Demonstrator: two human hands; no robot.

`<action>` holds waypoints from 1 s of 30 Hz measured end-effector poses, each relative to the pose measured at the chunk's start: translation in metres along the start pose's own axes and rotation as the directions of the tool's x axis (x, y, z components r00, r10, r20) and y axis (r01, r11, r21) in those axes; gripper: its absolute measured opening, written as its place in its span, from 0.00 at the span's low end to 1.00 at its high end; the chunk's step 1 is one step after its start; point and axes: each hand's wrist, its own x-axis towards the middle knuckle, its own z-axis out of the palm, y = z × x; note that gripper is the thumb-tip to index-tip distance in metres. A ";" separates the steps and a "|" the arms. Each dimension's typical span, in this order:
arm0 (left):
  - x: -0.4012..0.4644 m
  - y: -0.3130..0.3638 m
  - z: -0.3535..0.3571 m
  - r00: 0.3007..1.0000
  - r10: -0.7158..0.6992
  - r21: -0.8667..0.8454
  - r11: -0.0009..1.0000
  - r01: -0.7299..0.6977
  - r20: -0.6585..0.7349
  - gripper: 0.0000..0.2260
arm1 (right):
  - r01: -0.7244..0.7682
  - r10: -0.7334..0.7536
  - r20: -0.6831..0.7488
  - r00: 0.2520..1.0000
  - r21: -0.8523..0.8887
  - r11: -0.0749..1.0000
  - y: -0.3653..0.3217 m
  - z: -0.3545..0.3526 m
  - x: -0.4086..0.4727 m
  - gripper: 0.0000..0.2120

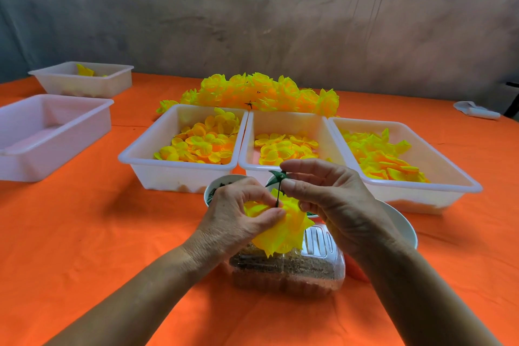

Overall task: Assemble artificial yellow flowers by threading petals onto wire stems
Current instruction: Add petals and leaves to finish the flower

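Observation:
My left hand (pixel 238 213) grips a bunch of yellow petals (pixel 286 230) just above a clear plastic box. A thin green stem (pixel 278 194) sticks up out of the petals. My right hand (pixel 331 199) pinches a small green leaf-shaped calyx (pixel 276 177) at the top of that stem. Three white trays of loose yellow petals stand behind my hands: left (pixel 140 154), middle (pixel 250 143) and right (pixel 449 174). A pile of finished yellow flowers (pixel 261 93) lies behind the trays.
A clear plastic box (pixel 286 270) with brown contents sits under my hands. A small bowl of dark pieces (pixel 209 194) and a white bowl (pixel 404 225) flank them. Two more white trays (pixel 50 132), (pixel 84 78) stand at the left on the orange table (pixel 112 233). A white object (pixel 477 111) lies far right.

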 end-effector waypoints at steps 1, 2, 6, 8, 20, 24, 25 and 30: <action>0.000 0.000 0.000 1.000 0.000 0.001 1.000 0.000 -0.001 0.04 | 0.000 0.000 -0.005 1.000 0.006 1.000 0.001 0.000 0.000 0.11; 0.000 0.000 0.000 1.000 0.001 0.002 1.000 -0.001 -0.001 0.04 | 0.001 -0.001 -0.011 1.000 0.014 1.000 0.001 0.000 0.000 0.11; 0.000 0.001 -0.001 1.000 0.000 0.004 1.000 0.000 -0.001 0.04 | -0.020 0.022 -0.036 0.999 0.055 0.998 0.003 0.002 0.000 0.10; 0.000 0.001 -0.001 1.000 0.004 0.003 1.000 -0.004 0.002 0.04 | -0.032 0.036 -0.048 0.998 0.080 0.996 0.003 0.003 0.000 0.11; -0.002 0.004 -0.001 1.000 -0.018 -0.001 1.000 0.018 -0.001 0.04 | 0.040 -0.045 -0.068 0.997 -0.074 0.996 -0.001 0.004 -0.003 0.10; -0.003 0.006 -0.001 0.999 -0.033 -0.009 0.999 0.032 -0.013 0.05 | 0.075 -0.083 -0.058 0.995 -0.122 0.990 -0.001 0.003 -0.005 0.07; -0.003 0.007 -0.002 0.999 -0.033 -0.010 0.999 0.033 -0.014 0.05 | 0.072 -0.080 -0.058 0.995 -0.123 0.990 -0.001 0.002 -0.005 0.07; -0.001 0.011 -0.003 0.999 -0.021 -0.022 1.000 0.020 -0.024 0.06 | 0.058 -0.065 -0.060 0.996 -0.116 0.992 0.000 0.003 -0.002 0.11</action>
